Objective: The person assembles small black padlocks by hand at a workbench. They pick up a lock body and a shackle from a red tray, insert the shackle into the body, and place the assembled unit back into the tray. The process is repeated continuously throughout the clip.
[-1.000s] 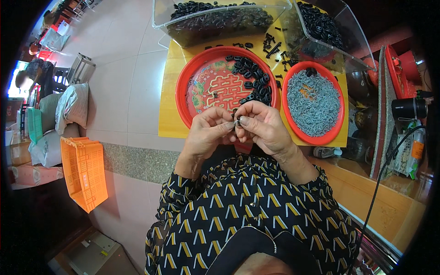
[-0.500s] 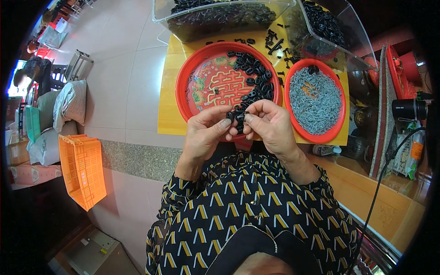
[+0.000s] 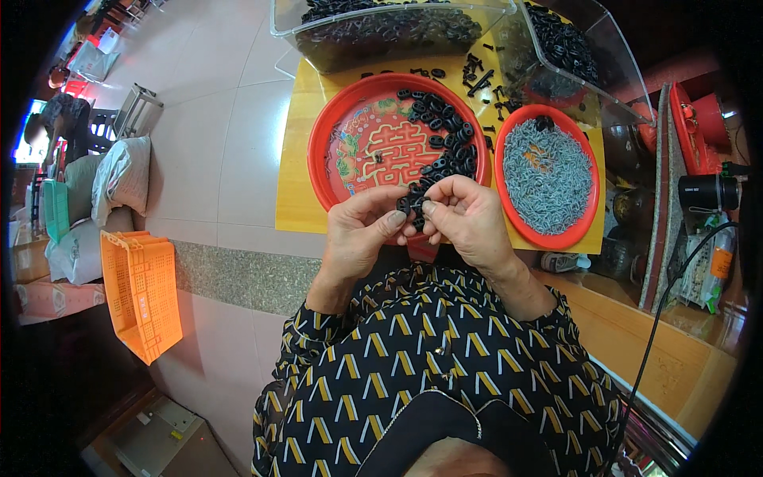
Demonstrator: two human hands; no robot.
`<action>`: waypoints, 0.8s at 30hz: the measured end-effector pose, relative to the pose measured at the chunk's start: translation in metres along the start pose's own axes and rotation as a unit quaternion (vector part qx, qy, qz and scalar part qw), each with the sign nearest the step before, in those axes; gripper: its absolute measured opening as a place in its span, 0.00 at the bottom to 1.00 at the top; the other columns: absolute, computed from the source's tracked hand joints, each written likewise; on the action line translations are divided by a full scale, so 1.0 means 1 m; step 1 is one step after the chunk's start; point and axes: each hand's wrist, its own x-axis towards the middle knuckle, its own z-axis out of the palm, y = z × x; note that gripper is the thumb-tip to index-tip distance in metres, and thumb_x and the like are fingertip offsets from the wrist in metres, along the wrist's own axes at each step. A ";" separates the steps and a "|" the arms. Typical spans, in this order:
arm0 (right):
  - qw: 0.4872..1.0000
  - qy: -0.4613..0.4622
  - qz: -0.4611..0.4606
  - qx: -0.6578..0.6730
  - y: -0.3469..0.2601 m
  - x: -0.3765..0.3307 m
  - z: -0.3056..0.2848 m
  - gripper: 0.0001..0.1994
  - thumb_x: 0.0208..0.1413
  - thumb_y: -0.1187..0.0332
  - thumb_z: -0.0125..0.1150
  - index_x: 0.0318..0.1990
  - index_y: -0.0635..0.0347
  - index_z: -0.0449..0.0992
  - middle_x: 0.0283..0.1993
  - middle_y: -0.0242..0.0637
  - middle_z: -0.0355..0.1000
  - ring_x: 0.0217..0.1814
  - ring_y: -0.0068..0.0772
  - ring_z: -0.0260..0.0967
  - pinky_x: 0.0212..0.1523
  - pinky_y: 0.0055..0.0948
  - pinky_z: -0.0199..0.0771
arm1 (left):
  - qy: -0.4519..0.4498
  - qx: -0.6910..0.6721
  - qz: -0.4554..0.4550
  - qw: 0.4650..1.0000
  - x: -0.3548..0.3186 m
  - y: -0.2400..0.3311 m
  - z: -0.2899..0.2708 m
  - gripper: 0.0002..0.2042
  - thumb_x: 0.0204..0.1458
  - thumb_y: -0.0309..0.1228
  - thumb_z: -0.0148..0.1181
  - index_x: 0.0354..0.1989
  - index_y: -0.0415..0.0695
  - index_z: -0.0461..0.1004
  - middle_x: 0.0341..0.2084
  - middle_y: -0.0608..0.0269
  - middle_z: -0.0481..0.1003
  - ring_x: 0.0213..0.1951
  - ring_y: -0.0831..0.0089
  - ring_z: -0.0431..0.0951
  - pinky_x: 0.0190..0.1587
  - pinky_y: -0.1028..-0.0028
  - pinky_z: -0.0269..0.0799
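Observation:
Over the near rim of a round red tray (image 3: 321, 163), my left hand (image 3: 355, 230) pinches a small black plastic piece (image 3: 404, 206) between thumb and fingers. My right hand (image 3: 474, 226) is closed against it from the other side, its thumb and forefinger on another small black part (image 3: 422, 204). The two parts touch; my fingertips hide how they fit together. Many oval black plastic pieces (image 3: 450, 119) with holes lie heaped along the tray's right side. To the right, a red oval dish (image 3: 592, 219) holds a spread of small silvery screws (image 3: 548, 179).
Behind the tray stand two clear plastic bins (image 3: 389, 32) (image 3: 568, 48) filled with black parts. Loose black pins (image 3: 480, 82) lie between tray and bins on the yellow tabletop (image 3: 291, 187). An orange crate (image 3: 143, 294) is at the left; a black cable (image 3: 653, 334) runs down the right.
Both hands have drawn slightly closer together. The shiny, ridged bit that showed between the fingertips is no longer visible. The whole view has shifted very slightly.

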 end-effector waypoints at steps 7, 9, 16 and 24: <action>1.000 0.005 0.002 -0.018 -0.001 0.000 -0.001 0.05 0.48 0.76 0.53 0.32 0.68 0.67 0.26 0.33 0.67 0.23 0.16 0.67 0.20 0.14 0.68 | 0.020 0.061 -0.005 0.998 -0.002 0.003 0.003 0.13 0.46 0.20 0.54 0.43 0.35 0.68 0.26 0.62 0.73 0.27 0.78 0.74 0.27 0.82 0.71; 1.000 0.007 -0.005 -0.028 -0.001 -0.001 0.000 0.05 0.48 0.76 0.53 0.32 0.67 0.67 0.25 0.32 0.67 0.23 0.15 0.66 0.20 0.13 0.68 | 0.012 0.078 0.003 0.997 -0.003 0.003 0.004 0.13 0.47 0.20 0.54 0.43 0.35 0.68 0.26 0.62 0.73 0.27 0.78 0.74 0.27 0.82 0.72; 0.999 0.000 -0.001 -0.047 -0.001 -0.002 0.000 0.04 0.48 0.77 0.53 0.33 0.67 0.67 0.25 0.30 0.66 0.23 0.14 0.66 0.21 0.12 0.69 | 0.024 0.116 0.011 0.993 -0.005 0.005 0.007 0.13 0.47 0.20 0.53 0.44 0.35 0.67 0.26 0.62 0.73 0.28 0.79 0.74 0.28 0.82 0.71; 0.999 -0.001 -0.007 -0.046 0.001 -0.002 0.002 0.04 0.48 0.76 0.53 0.32 0.66 0.67 0.24 0.31 0.67 0.20 0.15 0.65 0.18 0.14 0.66 | 0.014 0.135 0.018 0.991 -0.006 0.004 0.009 0.13 0.47 0.19 0.52 0.43 0.35 0.68 0.27 0.62 0.73 0.29 0.79 0.74 0.30 0.82 0.72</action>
